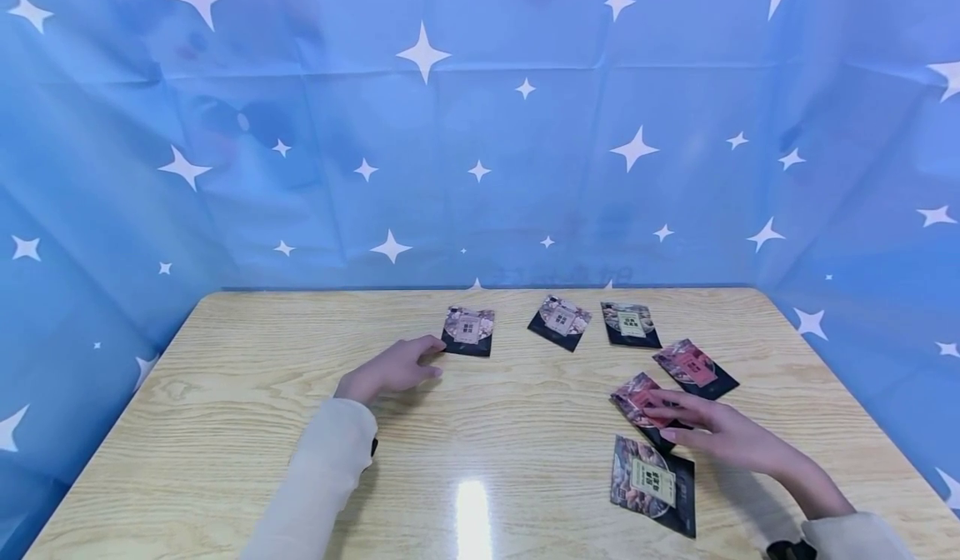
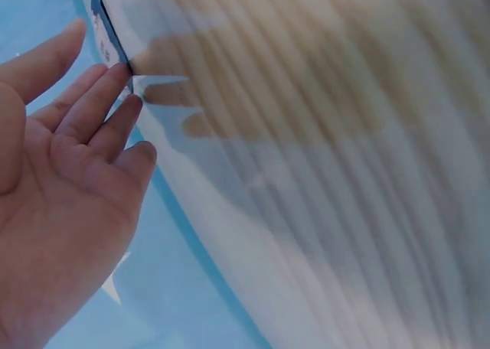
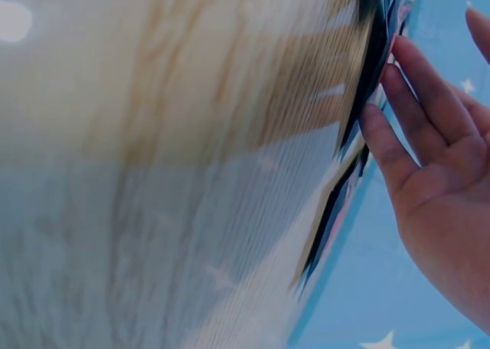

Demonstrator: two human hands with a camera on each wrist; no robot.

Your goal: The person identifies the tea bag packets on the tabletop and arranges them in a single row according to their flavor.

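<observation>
My left hand (image 1: 396, 368) reaches across the table with its fingertips at the lower left edge of a flat square packet with a pale pink label (image 1: 468, 329). In the left wrist view the fingers (image 2: 99, 108) are extended, their tips at the packet's edge. At the right, my right hand (image 1: 723, 433) lays its fingertips on a red-labelled packet (image 1: 633, 395), partly covering it. The right wrist view shows those fingers (image 3: 425, 104) stretched out against the packet's surface. Just in front of that hand lies a packet with a cream-green label (image 1: 652, 483).
Another pale pink packet (image 1: 561, 322), a green-labelled packet (image 1: 630, 324) and a second red packet (image 1: 696, 368) lie toward the back right. The wooden table (image 1: 247, 377) meets a blue star-patterned cloth (image 1: 495, 127) behind and at both sides.
</observation>
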